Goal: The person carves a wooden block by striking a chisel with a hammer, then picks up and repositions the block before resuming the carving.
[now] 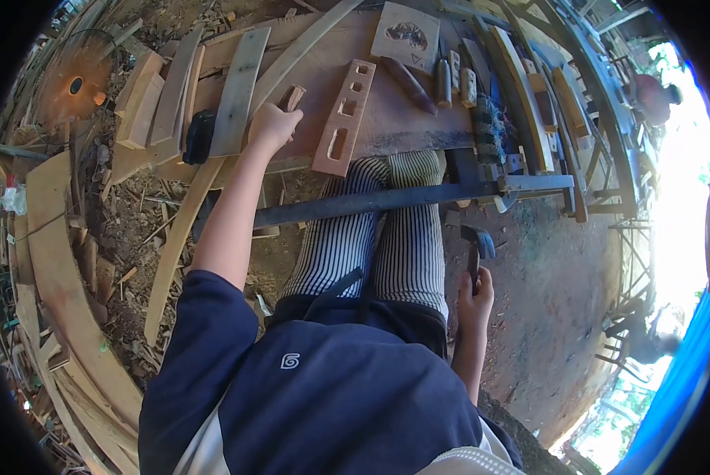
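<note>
My left hand (274, 128) is closed around a short wooden piece (294, 98) over the left part of the workbench. A wooden bar with several cut-out openings (341, 127) lies just right of that hand, its near end by my knees. Low at my right side, my right hand (475, 294) grips a hammer (480, 241) by its handle, with the dark head pointing up and away from me. A patterned wooden panel (406, 36) lies at the far side of the bench.
A dark pipe-like bar (371, 202) crosses over my legs. Dark round pieces (410, 85) and small blocks (468, 87) lie on the bench (315, 67). Planks (240, 91) stack at left and right. A fan (75, 85) stands far left; wood scraps cover the ground.
</note>
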Tool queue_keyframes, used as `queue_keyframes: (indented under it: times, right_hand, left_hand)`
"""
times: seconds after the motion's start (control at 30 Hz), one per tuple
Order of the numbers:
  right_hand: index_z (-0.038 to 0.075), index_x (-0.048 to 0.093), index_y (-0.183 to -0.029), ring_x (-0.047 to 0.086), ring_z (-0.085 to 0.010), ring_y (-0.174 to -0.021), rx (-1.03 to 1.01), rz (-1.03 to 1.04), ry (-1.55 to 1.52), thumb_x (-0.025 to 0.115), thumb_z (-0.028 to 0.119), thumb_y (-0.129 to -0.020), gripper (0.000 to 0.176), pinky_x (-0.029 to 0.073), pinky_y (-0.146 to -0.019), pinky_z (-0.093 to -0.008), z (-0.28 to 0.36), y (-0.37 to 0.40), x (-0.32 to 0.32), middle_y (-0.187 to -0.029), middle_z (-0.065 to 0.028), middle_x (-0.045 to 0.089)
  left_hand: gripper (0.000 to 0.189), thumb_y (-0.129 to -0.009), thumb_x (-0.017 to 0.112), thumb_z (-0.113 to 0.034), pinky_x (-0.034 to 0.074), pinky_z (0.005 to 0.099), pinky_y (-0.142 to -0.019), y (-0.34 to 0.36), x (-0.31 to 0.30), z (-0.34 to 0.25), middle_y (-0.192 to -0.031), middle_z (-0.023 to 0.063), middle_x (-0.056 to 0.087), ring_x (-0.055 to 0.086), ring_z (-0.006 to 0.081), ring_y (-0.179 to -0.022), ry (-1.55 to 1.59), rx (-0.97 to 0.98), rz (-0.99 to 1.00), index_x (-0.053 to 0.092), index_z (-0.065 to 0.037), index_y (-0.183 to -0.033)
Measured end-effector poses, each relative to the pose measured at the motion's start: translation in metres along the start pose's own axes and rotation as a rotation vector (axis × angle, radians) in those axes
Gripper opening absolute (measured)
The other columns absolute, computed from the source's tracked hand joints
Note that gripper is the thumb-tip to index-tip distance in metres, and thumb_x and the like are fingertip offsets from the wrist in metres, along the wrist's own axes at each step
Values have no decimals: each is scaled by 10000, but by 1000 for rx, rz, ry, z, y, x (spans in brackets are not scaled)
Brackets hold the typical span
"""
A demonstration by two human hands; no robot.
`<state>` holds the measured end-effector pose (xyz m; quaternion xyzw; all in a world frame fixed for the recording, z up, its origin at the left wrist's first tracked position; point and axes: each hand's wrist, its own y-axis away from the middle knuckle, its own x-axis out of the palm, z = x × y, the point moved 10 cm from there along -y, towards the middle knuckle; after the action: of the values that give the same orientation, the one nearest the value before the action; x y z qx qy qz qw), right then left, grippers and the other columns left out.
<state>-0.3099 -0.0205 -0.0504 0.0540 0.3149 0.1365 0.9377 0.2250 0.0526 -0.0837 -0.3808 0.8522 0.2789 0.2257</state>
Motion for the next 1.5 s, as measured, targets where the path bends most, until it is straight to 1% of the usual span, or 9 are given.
queue_keyframes:
  times: [0.37, 0.43, 0.67, 0.97, 1.03, 1.17, 1.23, 1.47, 1.5]
  right_hand:
    - [20, 520, -1084, 435, -59, -578, 43, -1, 6, 560, 191, -936, 230, 342, -516, -245, -17, -3, -5, -655, 2, 516]
    - [31, 521, -1071, 433, -54, -558, 34, 5, -10, 557, 183, -943, 202, 339, -498, -239, -27, -7, -2, -645, 14, 495]
    - [40, 520, -1039, 427, -47, -540, -15, 24, 5, 545, 162, -952, 152, 337, -486, -230, -30, -17, 6, -631, 25, 466]
    - [40, 519, -1038, 437, -51, -557, -81, 21, 27, 532, 169, -958, 152, 346, -500, -229, -26, -29, 11, -647, 23, 473]
    - [40, 519, -1036, 437, -52, -561, -75, 43, 42, 530, 170, -960, 151, 348, -503, -230, -20, -34, 8, -650, 24, 470]
    - [44, 516, -1033, 434, -55, -570, -107, 57, 59, 521, 169, -964, 143, 352, -512, -231, -14, -43, 3, -655, 25, 459]
    - [44, 515, -1036, 430, -55, -567, -137, 46, 69, 518, 168, -965, 143, 351, -511, -230, -11, -46, 1, -658, 25, 457]
    - [45, 515, -1052, 430, -53, -564, -134, -24, 37, 519, 180, -969, 158, 347, -506, -223, -16, -32, -26, -661, 26, 454]
    - [45, 515, -1052, 430, -53, -564, -138, -21, 36, 519, 180, -969, 158, 347, -506, -223, -13, -28, -30, -661, 26, 454]
  left_hand:
    - [318, -754, 618, -275, 512, 329, -536, 0, 1, 4, -547, 106, 622, 637, 195, -492, 23, -53, -34, 620, 6, -606]
    - [316, -785, 637, -260, 445, 287, -409, -1, 0, 1, -540, 73, 581, 564, 148, -426, 75, -30, -44, 583, 8, -625]
    - [320, -794, 650, -242, 434, 277, -400, 3, -3, -8, -526, 71, 567, 558, 143, -424, 96, -42, -58, 581, 14, -616]
    - [364, -782, 654, -329, 530, 347, -575, 4, 0, 1, -591, 143, 637, 658, 217, -530, -23, -10, -94, 653, 30, -724]
    - [382, -783, 662, -374, 541, 388, -684, 19, -5, -16, -693, 188, 674, 693, 284, -677, -128, 15, -128, 691, 5, -821]
    - [444, -795, 679, -385, 529, 380, -644, 19, -8, -22, -705, 178, 674, 687, 287, -664, -180, 121, -217, 668, 49, -885]
    - [354, -786, 654, -366, 531, 424, -761, 22, -12, -21, -884, 189, 698, 675, 339, -879, -213, 56, -251, 712, -48, -931]
    - [348, -780, 652, -353, 531, 426, -760, 28, -16, -26, -887, 187, 698, 678, 339, -868, -231, 48, -291, 710, -51, -943]
    - [387, -775, 664, -368, 529, 423, -755, 28, -15, -25, -872, 211, 690, 675, 352, -863, -206, 60, -290, 696, -14, -928]
